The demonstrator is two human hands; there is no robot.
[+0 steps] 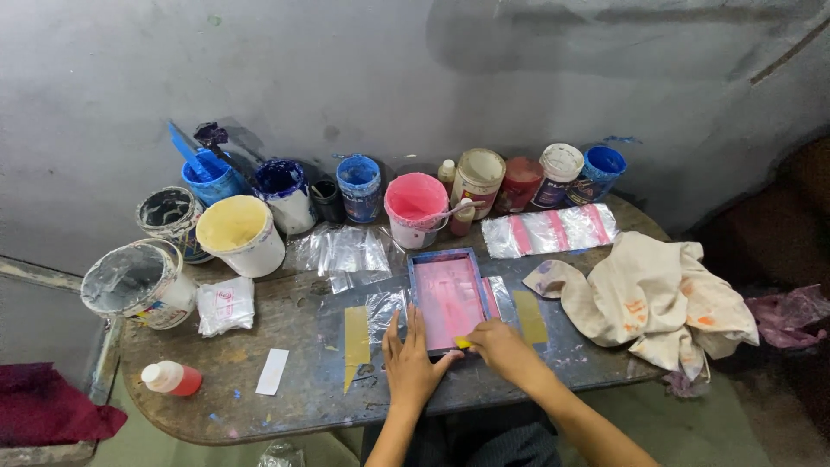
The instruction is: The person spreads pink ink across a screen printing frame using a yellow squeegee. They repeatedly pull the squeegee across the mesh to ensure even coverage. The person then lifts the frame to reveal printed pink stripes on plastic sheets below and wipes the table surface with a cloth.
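Head view. The left hand (408, 367) lay flat on the table (259, 415), fingers spread and straight, holding nothing. Its fingertips touched the near left corner of the screen (450, 298), a small blue-framed rectangle coated pink. The thumb reached right along the frame's near edge.

The right hand (501, 346) was curled shut on a yellow squeegee (464, 343), only a small part of which showed past the knuckles. The tool sat at the near edge of the screen, just right of the left thumb. The screen itself extended away from both sets of fingers, toward the wall.

Clear plastic sheets (346, 251) lay beyond the left fingertips. Two tan tape strips (356, 337) flanked the screen, one just left of the left hand, one beyond the right hand.

Beyond the screen stood a pink pot (413, 207) with a stick in it. A row of other pots (359, 186) ran along the wall to either side. Striped bags (549, 232) lay beyond the right hand. A stained cloth (648, 298) was heaped to the right of the right hand. Well left of the left fingers lay a red bottle (171, 379) on its side, and a white slip (272, 372).
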